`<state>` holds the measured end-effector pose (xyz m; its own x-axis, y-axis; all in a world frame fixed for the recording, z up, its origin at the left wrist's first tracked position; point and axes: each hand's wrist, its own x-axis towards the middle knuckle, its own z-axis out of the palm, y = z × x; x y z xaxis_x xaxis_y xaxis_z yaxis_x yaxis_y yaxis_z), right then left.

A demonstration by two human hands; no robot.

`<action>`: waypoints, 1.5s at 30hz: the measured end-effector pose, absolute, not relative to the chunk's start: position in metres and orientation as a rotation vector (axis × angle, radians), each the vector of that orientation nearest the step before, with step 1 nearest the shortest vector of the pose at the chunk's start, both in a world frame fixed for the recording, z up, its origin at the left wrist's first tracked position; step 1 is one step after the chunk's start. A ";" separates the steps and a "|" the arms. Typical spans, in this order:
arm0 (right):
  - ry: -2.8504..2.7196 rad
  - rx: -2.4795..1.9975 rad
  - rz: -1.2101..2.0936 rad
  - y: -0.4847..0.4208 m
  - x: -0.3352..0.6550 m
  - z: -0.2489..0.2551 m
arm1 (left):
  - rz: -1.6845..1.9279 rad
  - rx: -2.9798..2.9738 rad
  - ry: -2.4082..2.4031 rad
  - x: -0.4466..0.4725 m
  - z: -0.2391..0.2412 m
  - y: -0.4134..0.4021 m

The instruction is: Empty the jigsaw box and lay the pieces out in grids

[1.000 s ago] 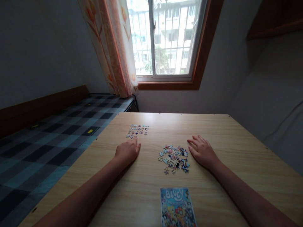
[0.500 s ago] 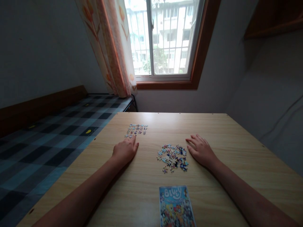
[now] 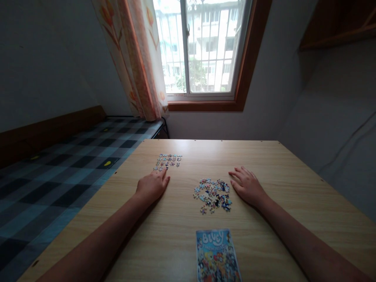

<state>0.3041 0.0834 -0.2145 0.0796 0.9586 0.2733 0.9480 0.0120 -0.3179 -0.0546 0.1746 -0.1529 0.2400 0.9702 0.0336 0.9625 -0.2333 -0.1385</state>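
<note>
My left hand (image 3: 152, 185) rests palm down on the table, its index finger stretched out to the near edge of several puzzle pieces laid in rows (image 3: 169, 159). The fingertip touches or nearly touches a dark piece at the end of the nearest row. Its thumb is apart, and the other fingers are partly hidden. My right hand (image 3: 247, 185) lies flat with fingers spread, just right of a loose heap of puzzle pieces (image 3: 212, 194), holding nothing. Blue, white and dark pieces lie mixed in that heap.
A blue "Bluey" picture box or card (image 3: 217, 254) lies at the near edge of the wooden table (image 3: 117, 235). Left of the table is a bed with a checked cover (image 3: 73, 156). Beyond stand a curtain (image 3: 132, 58) and a barred window (image 3: 210, 47).
The view has shifted very slightly, so everything sits a little further left. Both hands and the puzzle pieces keep their places on the table.
</note>
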 end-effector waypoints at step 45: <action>-2.288 -1.333 -0.033 0.051 0.256 -0.178 | -0.146 -3.040 -1.012 -0.036 -0.158 0.145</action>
<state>0.2559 0.0514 -0.1783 -0.4040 0.8120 0.4213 0.8238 0.5231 -0.2184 -0.0356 0.1452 -0.1581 0.7968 0.6006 0.0657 0.5947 -0.7988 0.0907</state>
